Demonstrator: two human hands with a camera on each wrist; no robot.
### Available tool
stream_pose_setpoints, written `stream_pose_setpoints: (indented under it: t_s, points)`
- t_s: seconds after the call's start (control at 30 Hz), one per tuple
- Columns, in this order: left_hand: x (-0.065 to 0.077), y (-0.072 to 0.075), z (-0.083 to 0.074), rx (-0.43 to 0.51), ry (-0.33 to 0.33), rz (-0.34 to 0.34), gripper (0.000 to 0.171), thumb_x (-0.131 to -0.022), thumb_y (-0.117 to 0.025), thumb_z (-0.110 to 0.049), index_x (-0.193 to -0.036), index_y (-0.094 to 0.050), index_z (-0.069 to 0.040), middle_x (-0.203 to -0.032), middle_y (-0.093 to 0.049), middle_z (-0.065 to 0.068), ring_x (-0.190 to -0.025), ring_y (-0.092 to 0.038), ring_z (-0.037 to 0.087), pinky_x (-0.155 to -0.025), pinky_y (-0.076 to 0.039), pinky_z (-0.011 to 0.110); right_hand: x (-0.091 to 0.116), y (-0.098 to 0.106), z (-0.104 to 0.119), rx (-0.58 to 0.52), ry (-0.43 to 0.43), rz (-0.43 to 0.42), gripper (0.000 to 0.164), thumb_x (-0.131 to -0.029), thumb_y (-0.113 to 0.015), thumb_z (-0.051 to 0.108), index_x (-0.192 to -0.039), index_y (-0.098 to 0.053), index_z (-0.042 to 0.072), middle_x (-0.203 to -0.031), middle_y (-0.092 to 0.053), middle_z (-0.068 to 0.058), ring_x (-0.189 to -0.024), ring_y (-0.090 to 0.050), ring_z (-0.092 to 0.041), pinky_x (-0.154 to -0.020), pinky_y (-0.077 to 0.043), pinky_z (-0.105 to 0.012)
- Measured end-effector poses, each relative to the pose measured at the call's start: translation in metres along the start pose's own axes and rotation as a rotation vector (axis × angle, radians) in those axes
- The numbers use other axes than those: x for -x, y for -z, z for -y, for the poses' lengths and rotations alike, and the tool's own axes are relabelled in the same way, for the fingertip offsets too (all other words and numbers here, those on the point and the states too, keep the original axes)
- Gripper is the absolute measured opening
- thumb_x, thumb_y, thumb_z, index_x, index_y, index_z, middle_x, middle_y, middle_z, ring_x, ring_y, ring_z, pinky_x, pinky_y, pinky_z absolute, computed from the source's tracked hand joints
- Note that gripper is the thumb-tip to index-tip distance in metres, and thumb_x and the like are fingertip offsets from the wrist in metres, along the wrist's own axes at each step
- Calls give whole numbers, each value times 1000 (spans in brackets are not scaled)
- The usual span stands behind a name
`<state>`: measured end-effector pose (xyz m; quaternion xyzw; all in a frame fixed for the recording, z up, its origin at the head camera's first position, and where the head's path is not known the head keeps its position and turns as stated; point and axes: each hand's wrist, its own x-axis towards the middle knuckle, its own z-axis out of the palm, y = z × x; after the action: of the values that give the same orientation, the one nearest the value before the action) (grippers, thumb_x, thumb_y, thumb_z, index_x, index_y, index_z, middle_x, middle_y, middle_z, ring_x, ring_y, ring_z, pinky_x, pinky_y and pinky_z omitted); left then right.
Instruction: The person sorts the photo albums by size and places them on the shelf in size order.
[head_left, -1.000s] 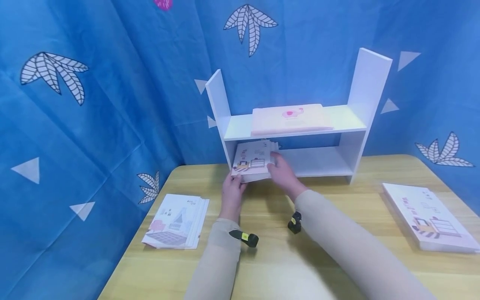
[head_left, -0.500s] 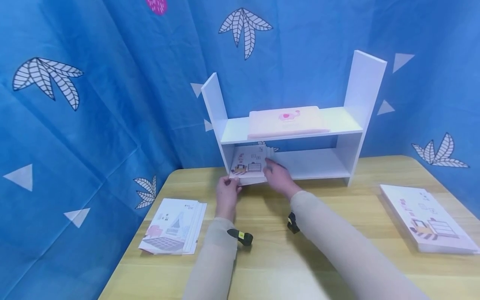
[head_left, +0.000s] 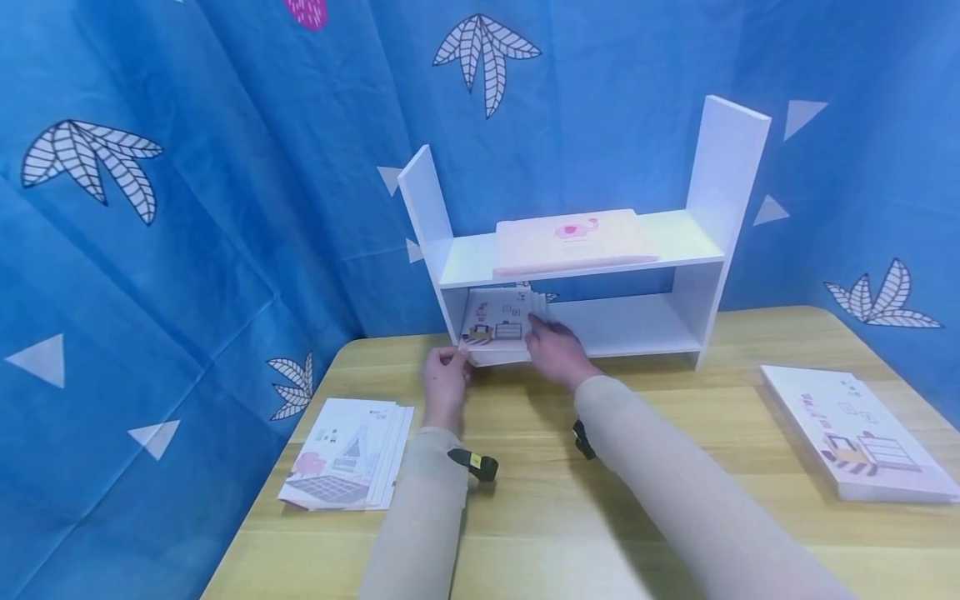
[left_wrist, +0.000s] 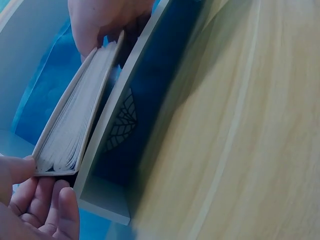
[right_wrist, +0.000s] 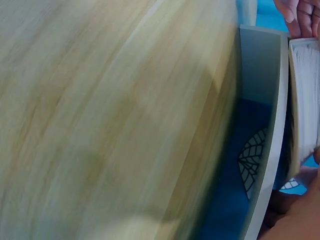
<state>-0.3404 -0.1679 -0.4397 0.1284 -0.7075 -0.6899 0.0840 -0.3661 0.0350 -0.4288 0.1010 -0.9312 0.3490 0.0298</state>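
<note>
A thick white book (head_left: 491,321) with a construction-vehicle picture on its cover lies flat at the left end of the white shelf's lower board (head_left: 630,325). Its front edge juts slightly past the board. My left hand (head_left: 446,382) pinches the near left corner, thumb on the upper cover and fingers beneath, as the left wrist view shows. At the book's right side, my right hand (head_left: 558,353) grips the near edge. Page edges of the book (left_wrist: 75,110) face the left wrist camera between the two covers. Part of the right hand (right_wrist: 295,215) is cut off in the right wrist view.
A pink book (head_left: 573,242) with an elephant lies on the shelf's upper board. One white stack (head_left: 341,454) sits on the wooden table (head_left: 540,517) at left, and a thick white book (head_left: 862,433) at right. A blue curtain (head_left: 585,108) hangs behind.
The book has gone a little farther into the lower compartment, toward the left side panel. Both hands have moved with it, and the head view has shifted slightly.
</note>
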Motion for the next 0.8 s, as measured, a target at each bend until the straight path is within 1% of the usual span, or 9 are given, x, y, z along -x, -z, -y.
stream_pose_setpoints:
  t_s: [0.17,0.3,0.37,0.43,0.47,0.6,0.63,0.7,0.8]
  points:
    - [1,1,2,-3,10,4,22,-102,-60,-33,-116,-58,-16,-108,-61,10,-111,-58,40,-95,-49,56,0,-3,-2,59,21,1,58,-110,-27,38,-161,-26,10,-162,-29,-19,-150,-20,-41,-122,-10,-52]
    - [1,1,2,-37,18,2,24,-102,-58,-38,-116,-59,-19,-107,-63,7,-108,-59,39,-91,-49,56,1,-3,-3,79,40,-4,58,-110,-31,37,-159,-29,7,-162,-29,-19,-150,-22,-39,-123,-11,-51]
    - [2,3,2,-40,20,12,23,-102,-58,-38,-115,-59,-19,-107,-63,7,-107,-59,40,-89,-49,56,1,-2,-4,66,53,-7,58,-109,-33,36,-158,-31,6,-161,-31,-19,-149,-23,-39,-122,-12,-51]
    - [3,6,2,-41,18,32,22,-102,-57,-38,-116,-59,-20,-108,-63,7,-108,-58,40,-89,-49,55,0,0,-6,25,66,-4,57,-109,-36,36,-158,-33,5,-161,-32,-19,-149,-24,-38,-122,-14,-53]
    - [4,8,1,-31,19,47,22,-102,-56,-38,-115,-59,-20,-109,-62,8,-108,-58,40,-90,-49,55,0,1,-7,-12,69,-2,57,-109,-37,36,-157,-35,6,-160,-34,-18,-148,-26,-38,-121,-16,-54]
    - [8,19,1,3,14,117,22,-103,-55,-32,-119,-58,-16,-115,-61,13,-112,-56,40,-95,-48,55,2,7,-13,-215,57,22,54,-108,-42,38,-154,-42,10,-153,-45,-13,-139,-42,-37,-115,-31,-58]
    - [9,22,1,-16,10,126,23,-104,-55,-31,-121,-58,-15,-117,-61,13,-114,-56,39,-96,-48,54,3,9,-15,-264,51,27,54,-108,-44,39,-153,-43,11,-152,-47,-12,-137,-45,-36,-113,-33,-58]
    - [10,31,1,-97,-6,142,28,-104,-53,-30,-126,-57,-13,-120,-61,13,-115,-57,37,-96,-49,52,6,12,-17,-324,46,33,54,-107,-44,39,-153,-43,10,-152,-47,-12,-135,-47,-36,-112,-34,-59]
    - [12,44,1,-270,-33,155,33,-105,-52,-32,-131,-56,-14,-122,-61,11,-115,-58,33,-94,-50,47,12,15,-20,-336,53,36,56,-107,-46,38,-154,-41,7,-155,-43,-14,-139,-42,-38,-115,-29,-58]
